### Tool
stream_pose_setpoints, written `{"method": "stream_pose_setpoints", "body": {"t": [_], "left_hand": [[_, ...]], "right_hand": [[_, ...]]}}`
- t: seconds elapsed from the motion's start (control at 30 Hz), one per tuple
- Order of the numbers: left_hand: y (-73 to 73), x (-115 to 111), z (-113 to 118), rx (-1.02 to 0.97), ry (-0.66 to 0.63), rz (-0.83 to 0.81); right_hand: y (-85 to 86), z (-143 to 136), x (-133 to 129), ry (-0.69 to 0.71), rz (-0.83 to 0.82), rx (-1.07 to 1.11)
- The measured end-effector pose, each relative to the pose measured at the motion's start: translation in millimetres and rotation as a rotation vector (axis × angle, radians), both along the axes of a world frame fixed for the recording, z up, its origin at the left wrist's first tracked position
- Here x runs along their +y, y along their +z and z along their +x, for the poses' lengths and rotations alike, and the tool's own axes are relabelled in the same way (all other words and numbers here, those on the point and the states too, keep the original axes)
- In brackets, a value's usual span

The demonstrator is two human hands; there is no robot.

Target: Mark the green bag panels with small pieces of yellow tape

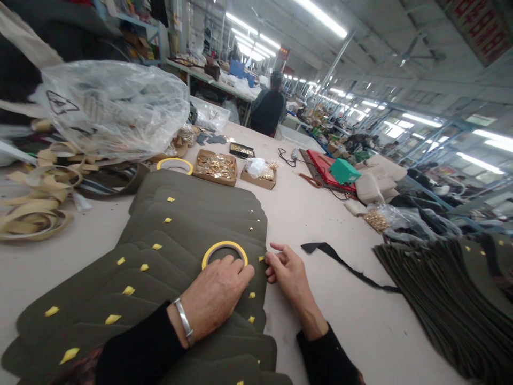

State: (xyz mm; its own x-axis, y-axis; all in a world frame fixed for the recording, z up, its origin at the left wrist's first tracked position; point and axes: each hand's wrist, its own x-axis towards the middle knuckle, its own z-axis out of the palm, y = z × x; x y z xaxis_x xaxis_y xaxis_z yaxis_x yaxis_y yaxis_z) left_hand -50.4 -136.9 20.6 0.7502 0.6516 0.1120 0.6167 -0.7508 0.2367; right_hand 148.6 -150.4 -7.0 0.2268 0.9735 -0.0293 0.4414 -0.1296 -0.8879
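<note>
My left hand (218,291), with a silver bracelet on its wrist, is closed on a roll of yellow tape (212,247). The roll stands tilted over overlapping dark olive fabric pieces (192,214), and my fingers hide its lower part. At the right edge of the pieces is my right hand (289,270), its index finger stretched out and the others loosely bent; nothing shows in it. A small yellow tape bit (261,259) sits close to its fingertips. More yellow tape bits (129,290) dot the fabric pieces.
Behind the pieces are another tape roll (175,165) and open boxes of metal fittings (215,167). A black strip (348,266) lies at right, near stacked olive pieces (452,299). Tan strips (36,214) and a plastic bag (120,107) are at left. A person (267,109) is farther back.
</note>
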Motion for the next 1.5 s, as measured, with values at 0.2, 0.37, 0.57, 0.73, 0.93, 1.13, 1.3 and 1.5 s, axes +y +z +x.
{"method": "stream_pose_setpoints", "body": {"t": [0.2,0.37,0.57,0.73,0.93,1.13,1.3,1.5], "left_hand": [[2.9,2,-4,-0.04,-0.043,-0.035],[7.5,0,-7,-0.048,-0.075,0.054],[8.9,4,-9,0.01,-0.106,0.095],[-3.4,17,-12,-0.036,0.005,-0.1],[-7.9,19,-16,-0.111,0.014,-0.102],[-6.5,21,-14,-0.06,-0.002,-0.064],[-6.4,21,-13,-0.019,0.0,-0.056],[-3.4,22,-16,-0.013,-0.014,-0.074]], "right_hand": [[0.4,-3,-4,0.22,0.308,-0.425],[2.4,-10,7,0.118,0.14,-0.482],[22.2,-8,-2,0.326,-0.053,-0.362],[29.4,-1,-8,0.599,-0.214,-0.142],[17.4,-9,3,0.195,0.058,-0.313],[12.8,-12,-2,0.304,0.121,-0.473],[13.2,-16,-3,0.359,0.198,-0.658],[4.4,-5,6,0.117,0.261,-0.81]]}}
